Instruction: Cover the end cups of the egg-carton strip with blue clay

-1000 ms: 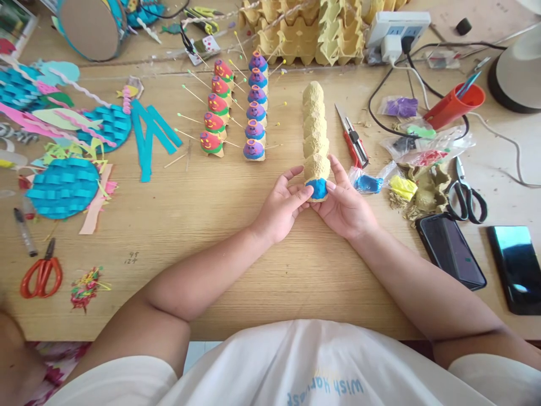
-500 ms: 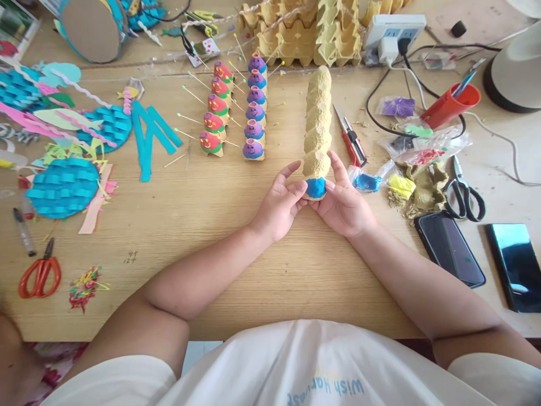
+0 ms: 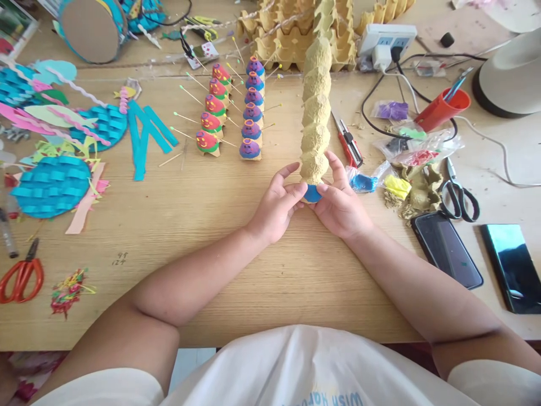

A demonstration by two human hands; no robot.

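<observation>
A long strip of egg-carton bumps (image 3: 315,107) is tipped up off the wooden table (image 3: 236,242), its near end between my two hands. That end bump carries a patch of blue clay (image 3: 313,193). My left hand (image 3: 276,207) presses its thumb and fingers against the left side of the clay-covered end. From the right, my right hand (image 3: 338,203) wraps the same end, fingers up along the carton. Both hands are closed on the strip.
Two rows of painted carton figures with pins (image 3: 230,110) stand left of the strip. A box cutter (image 3: 347,138), clay bags (image 3: 363,181), scissors (image 3: 459,194) and two phones (image 3: 448,248) lie right. Blue paper crafts (image 3: 53,186) and red scissors (image 3: 21,276) are at the left.
The far end of the carton strip has risen, so the strip stands steeper than before. Less of the blue clay shows between my fingers. The view has shifted slightly.
</observation>
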